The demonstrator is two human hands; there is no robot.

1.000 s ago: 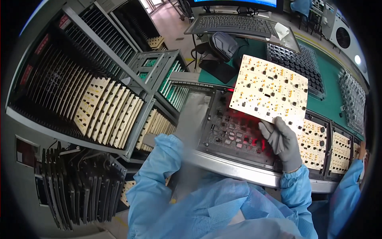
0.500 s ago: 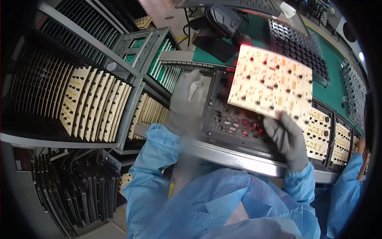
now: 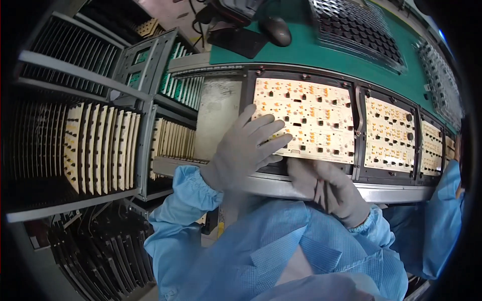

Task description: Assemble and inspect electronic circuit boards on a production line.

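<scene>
A cream circuit board (image 3: 311,108) with rows of small black and orange parts lies over the black carrier frame (image 3: 249,80) in front of me. My left hand (image 3: 243,150), in a grey glove, reaches over the board's near left corner with its fingers spread; it holds nothing. At the board's near edge is my right hand (image 3: 331,188), also gloved, its fingers bent and closed against that edge. Their tips are partly hidden there, so how firm the hold is does not show.
More carriers with circuit boards (image 3: 390,133) continue to the right, near another person's blue sleeve (image 3: 442,220). Left stands a rack of upright boards (image 3: 103,148). Beyond the line lie a mouse (image 3: 275,31) and a tray of black round parts (image 3: 356,32) on a green mat (image 3: 301,55).
The circuit board, raised and tilted in my right hand before, has come down to the left over the carrier. My left hand has moved from beside the carrier onto the board. The view has shifted.
</scene>
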